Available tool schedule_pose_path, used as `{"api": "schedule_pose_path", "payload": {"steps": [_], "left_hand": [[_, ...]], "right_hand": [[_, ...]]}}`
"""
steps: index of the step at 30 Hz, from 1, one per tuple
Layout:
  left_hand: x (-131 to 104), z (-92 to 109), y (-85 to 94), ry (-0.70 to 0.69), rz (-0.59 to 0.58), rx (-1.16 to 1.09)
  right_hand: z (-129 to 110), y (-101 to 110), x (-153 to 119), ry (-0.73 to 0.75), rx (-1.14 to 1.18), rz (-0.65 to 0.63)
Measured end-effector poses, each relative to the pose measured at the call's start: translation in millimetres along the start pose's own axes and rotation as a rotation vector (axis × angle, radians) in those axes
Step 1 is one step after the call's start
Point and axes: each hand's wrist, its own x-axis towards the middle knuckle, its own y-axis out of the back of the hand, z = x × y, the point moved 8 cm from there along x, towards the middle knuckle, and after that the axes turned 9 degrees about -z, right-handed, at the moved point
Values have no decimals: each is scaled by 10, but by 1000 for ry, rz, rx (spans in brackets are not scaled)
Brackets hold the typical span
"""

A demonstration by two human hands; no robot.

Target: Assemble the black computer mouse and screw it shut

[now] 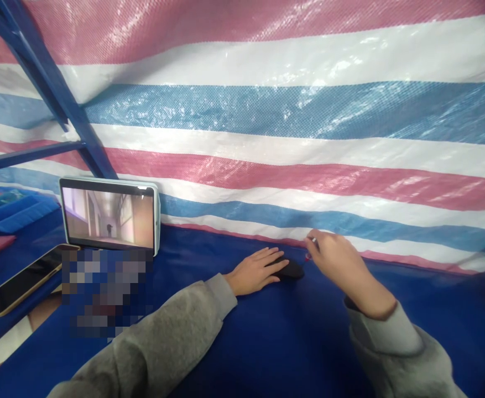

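Note:
My left hand (260, 271) lies flat with its fingers stretched over a black rounded piece (292, 269); the hand covers part of it, and its kind does not show. To the right, my right hand (337, 255) is raised just above the surface, with thumb and fingers pinched together. Something small and thin with a red end (307, 257) shows beneath its fingertips, mostly hidden. Both hands come out of grey sleeves over a dark blue surface (259, 342).
A tablet (109, 215) in a pale case stands at the left, playing a video. Before it lies a phone (22, 284) beside a blurred-out patch. Blue trays (18, 210) sit at far left. A striped plastic sheet (267, 110) hangs behind, with a blue metal frame (55, 83).

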Motion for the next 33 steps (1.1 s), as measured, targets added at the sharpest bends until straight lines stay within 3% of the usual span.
{"api": "schedule_pose_path", "payload": {"steps": [7, 12, 17, 27, 33], "left_hand": [[10, 14, -26, -12, -3, 41], [6, 7, -42, -5, 1, 51], [5, -7, -44, 3, -1, 45], [21, 20, -33, -18, -14, 63], [17, 16, -46, -20, -22, 66]], "right_hand": [[-85, -19, 5, 26, 69, -45], [-17, -15, -8, -101, -31, -88], [-134, -26, -2, 52, 35, -118], [-159, -26, -33, 118, 90, -120], [-55, -41, -16, 0, 26, -102]]}}
